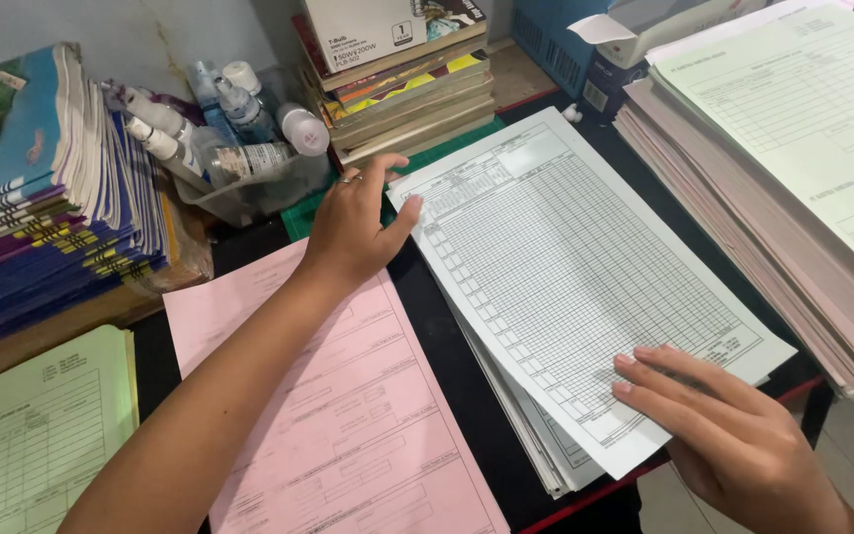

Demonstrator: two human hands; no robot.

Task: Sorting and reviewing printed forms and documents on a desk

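A dark desk (pixel 452 366) crowded with paper lies under me, set against a pale wall. At the far left a leaning stack of blue and purple soft-cover booklets (pixel 46 208) rests on its side, and below it, at the near left edge, lies a pale green printed form (pixel 37 435). Just right of the booklets a clear plastic tub (pixel 249 188) holds small white-capped bottles (pixel 234 109). A pink printed form (pixel 348 415) lies flat across the middle of the desk, under my left forearm. Behind it a pile of hardback books (pixel 412 99) carries a white cardboard box (pixel 387 25) on top.

My left hand (pixel 353 227) reaches forward over the pink form with a ring on one finger; its fingers are loosely spread and its thumb touches the top left corner of the white gridded sheet (pixel 565 277), not gripping it. That sheet lies tilted on top of a thin stack of similar white sheets (pixel 536 435), right of centre on the desk. My right hand (pixel 733 425) lies flat and open, palm down, fingertips pressing on the sheet's near right corner, holding nothing. At the far right a tall stack of pink and pale green forms (pixel 793 168) stands close beside the gridded sheet, hemming it in.
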